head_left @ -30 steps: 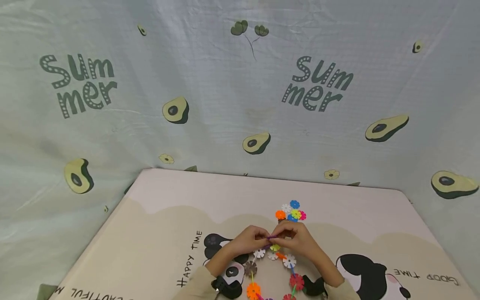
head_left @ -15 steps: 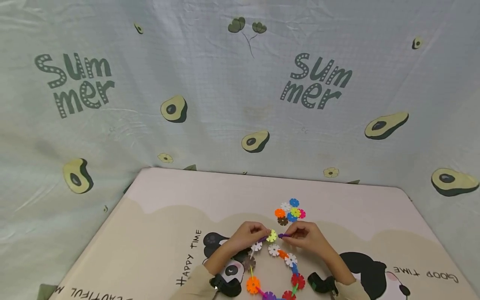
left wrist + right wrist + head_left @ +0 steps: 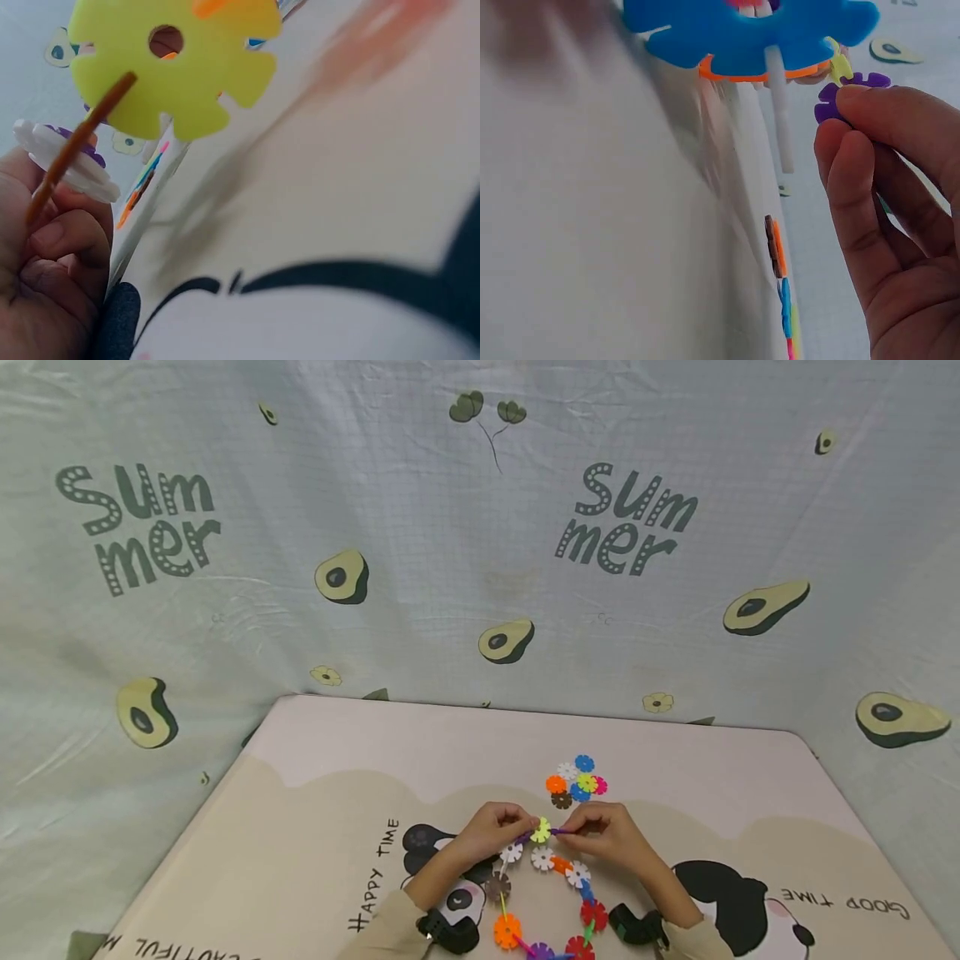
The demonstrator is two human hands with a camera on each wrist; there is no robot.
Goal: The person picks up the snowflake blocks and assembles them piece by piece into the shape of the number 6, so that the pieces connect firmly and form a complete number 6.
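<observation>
A looped chain of plastic snowflake discs lies on the table, among them an orange disc (image 3: pixel 507 931) and a brown disc (image 3: pixel 498 886). At its upper end my left hand (image 3: pixel 487 837) pinches the chain close to a yellow snowflake disc (image 3: pixel 541 830); its fingers partly hide a purple piece there. From the other side my right hand (image 3: pixel 606 837) holds a second purple snowflake disc (image 3: pixel 827 112) between thumb and fingertips. That disc stands edge-on at the yellow one's right side; whether their slots interlock I cannot tell. A white disc (image 3: pixel 64 161) shows beside my left hand.
Beyond the hands lies a small group of loose snowflake discs, including a blue disc (image 3: pixel 584 763) and a brown one (image 3: pixel 561 800). Both wrists wear black straps. The table (image 3: pixel 315 760) has a panda-print cover and meets a printed curtain (image 3: pixel 420 527) behind.
The hands were together, then the right drew away with the purple disc, uncovering the yellow one. Now the right hand has come back left, bringing the purple disc against the yellow disc's edge.
</observation>
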